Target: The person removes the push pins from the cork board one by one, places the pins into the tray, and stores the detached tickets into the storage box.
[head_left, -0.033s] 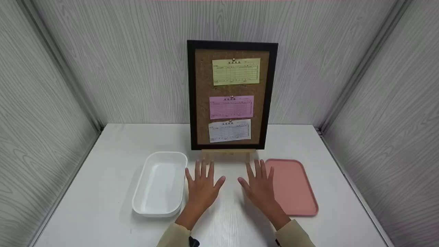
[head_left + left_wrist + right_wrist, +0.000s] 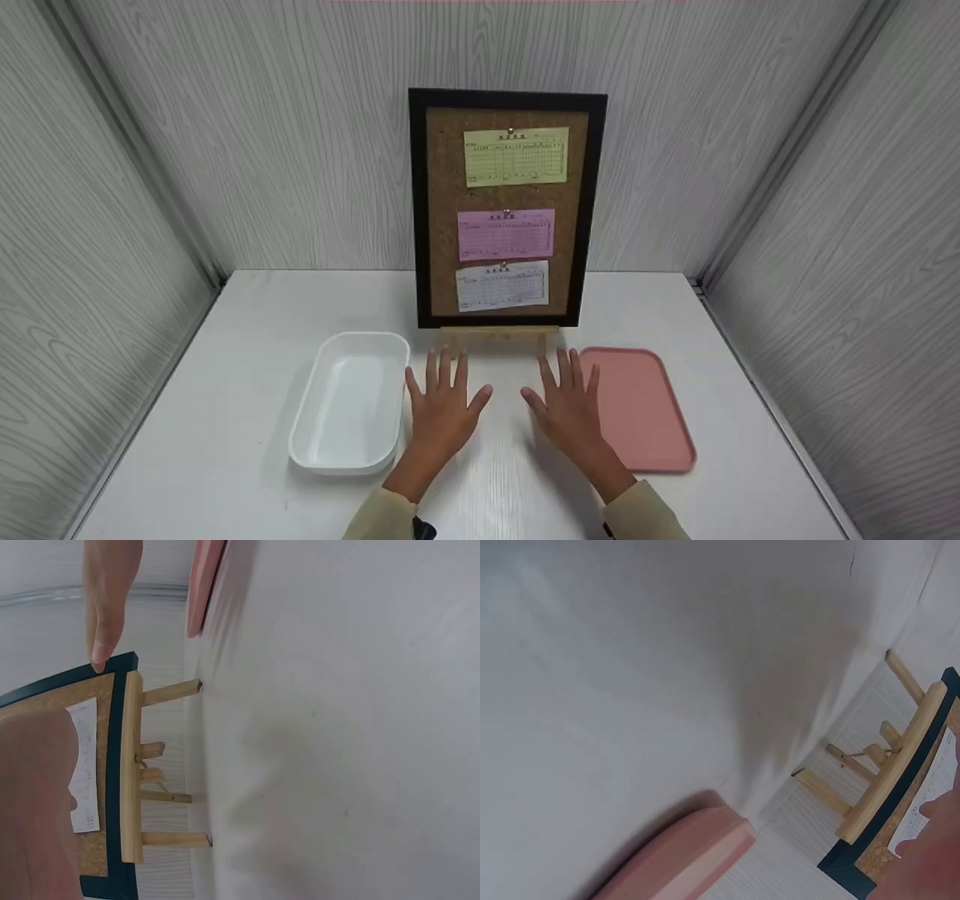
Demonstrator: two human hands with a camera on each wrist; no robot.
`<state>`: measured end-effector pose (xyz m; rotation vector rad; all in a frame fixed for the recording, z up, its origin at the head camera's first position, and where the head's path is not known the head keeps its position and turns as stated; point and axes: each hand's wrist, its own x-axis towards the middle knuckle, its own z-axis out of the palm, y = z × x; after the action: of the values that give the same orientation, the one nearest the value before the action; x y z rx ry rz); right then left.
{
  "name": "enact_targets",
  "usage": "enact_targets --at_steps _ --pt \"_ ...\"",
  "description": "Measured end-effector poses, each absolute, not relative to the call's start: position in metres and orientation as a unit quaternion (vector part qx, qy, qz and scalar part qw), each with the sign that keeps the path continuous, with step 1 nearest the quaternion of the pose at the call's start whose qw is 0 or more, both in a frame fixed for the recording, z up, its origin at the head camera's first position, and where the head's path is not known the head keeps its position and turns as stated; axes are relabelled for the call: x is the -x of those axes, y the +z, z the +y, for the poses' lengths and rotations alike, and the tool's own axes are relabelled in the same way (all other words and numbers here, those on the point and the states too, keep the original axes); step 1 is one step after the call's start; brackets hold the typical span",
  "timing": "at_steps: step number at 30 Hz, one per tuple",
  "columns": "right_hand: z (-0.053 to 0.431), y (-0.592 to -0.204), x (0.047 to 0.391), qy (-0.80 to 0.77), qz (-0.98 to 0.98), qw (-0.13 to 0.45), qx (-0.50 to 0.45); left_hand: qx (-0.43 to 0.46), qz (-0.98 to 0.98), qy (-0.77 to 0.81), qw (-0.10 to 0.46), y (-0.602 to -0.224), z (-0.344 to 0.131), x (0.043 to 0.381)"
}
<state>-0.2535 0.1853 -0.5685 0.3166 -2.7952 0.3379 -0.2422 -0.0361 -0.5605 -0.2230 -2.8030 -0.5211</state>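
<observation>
"Head view first: how are the hands?"

"Left hand and right hand — both spread wide, holding nothing."

"Any change?"

"None visible since the earlier head picture — so nothing is being handled."

"Containers?"

"A white tub sits just left of the left hand, its inner floor showing. The pink tray lies at right, partly hidden by the right hand; I can't tell whether they touch."

"Farther off?"

"A black-framed corkboard on a wooden easel, with yellow, pink and white forms pinned top to bottom."
</observation>
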Motion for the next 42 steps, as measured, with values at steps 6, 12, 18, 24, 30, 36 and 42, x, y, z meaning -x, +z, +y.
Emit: enact_targets --at_steps 6,12,18,24,30,36,42 --pt "0.189 -0.566 0.253 0.124 -0.976 0.148 -0.105 0.077 -0.965 -0.199 0.153 -0.555 -0.035 0.243" --pt "0.191 -0.559 0.253 0.107 -0.976 0.158 -0.106 0.075 -0.951 -0.226 0.198 -0.543 -0.035 0.251" --pt "0.190 -0.553 0.253 0.118 -0.974 0.159 -0.110 0.074 -0.936 -0.257 0.227 -0.530 -0.042 0.260" --pt "0.189 -0.545 0.256 0.143 -0.971 0.155 -0.111 0.070 -0.919 -0.305 0.240 -0.514 -0.048 0.274" --pt "0.188 -0.536 0.261 0.168 -0.964 0.174 -0.113 0.066 -0.903 -0.341 0.254 -0.497 -0.053 0.291" --pt "0.186 -0.528 0.263 0.162 -0.963 0.183 -0.113 0.061 -0.894 -0.361 0.258 -0.484 -0.055 0.300" --pt "0.182 -0.513 0.268 0.169 -0.955 0.210 -0.123 0.044 -0.881 -0.397 0.255 -0.468 -0.055 0.314"
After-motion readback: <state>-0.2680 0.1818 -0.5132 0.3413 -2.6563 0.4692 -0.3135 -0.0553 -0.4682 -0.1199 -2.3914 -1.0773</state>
